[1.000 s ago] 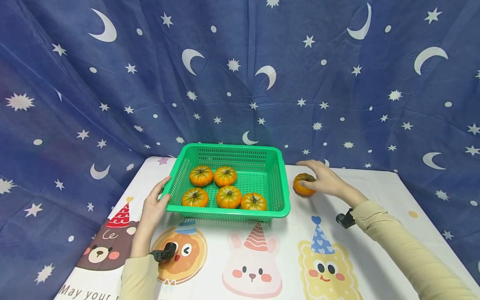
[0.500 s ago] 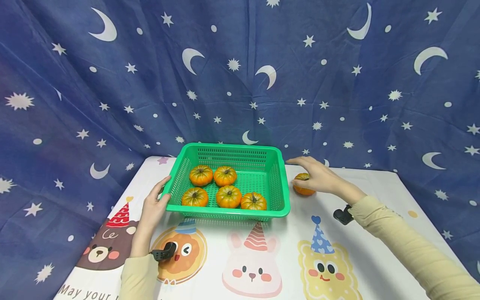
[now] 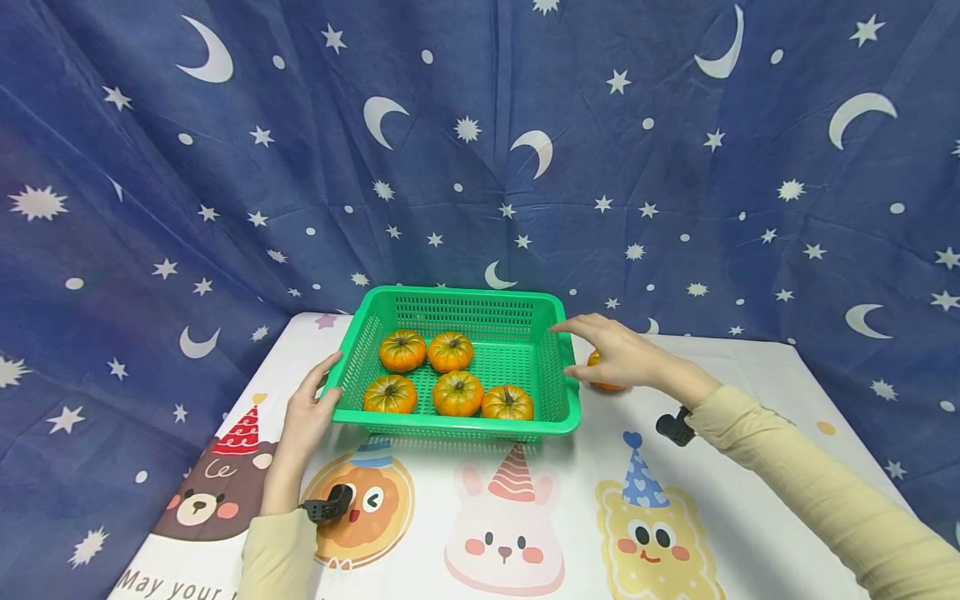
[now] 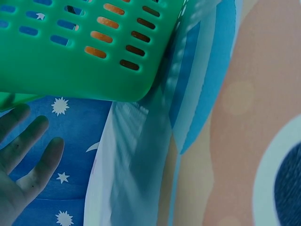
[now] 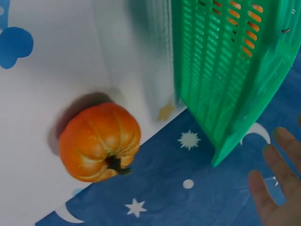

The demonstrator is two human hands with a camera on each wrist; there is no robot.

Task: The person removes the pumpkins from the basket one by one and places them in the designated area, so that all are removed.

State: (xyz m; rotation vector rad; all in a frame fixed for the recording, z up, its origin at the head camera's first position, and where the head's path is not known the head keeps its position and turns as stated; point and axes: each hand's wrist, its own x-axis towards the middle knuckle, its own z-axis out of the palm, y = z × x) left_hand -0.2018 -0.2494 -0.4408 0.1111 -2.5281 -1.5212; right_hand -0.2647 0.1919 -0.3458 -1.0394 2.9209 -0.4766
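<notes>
A green plastic basket [image 3: 450, 427] with slotted walls stands at the middle back of the table, holding several small orange pumpkins [image 3: 457, 394]. At its left rim is my left hand [image 3: 306, 414], fingertips touching or very near the edge. The left wrist view shows its fingers spread and fairly straight, outside the wall. My right hand [image 3: 626, 354] hovers over the basket's right rim, thumb and fingers apart, holding nothing. Below and behind that hand another pumpkin [image 5: 99, 141] lies on the cloth outside the basket, partly hidden in the head view.
A white tablecloth [image 3: 420, 575] with cartoon prints covers the table. Right behind the basket hangs a blue curtain [image 3: 465, 208] with moons and stars. Black wrist cameras sit on both forearms.
My right hand has moved left, from above the loose pumpkin to the basket's right rim. The pumpkin stays where it was. Left hand and basket have not moved.
</notes>
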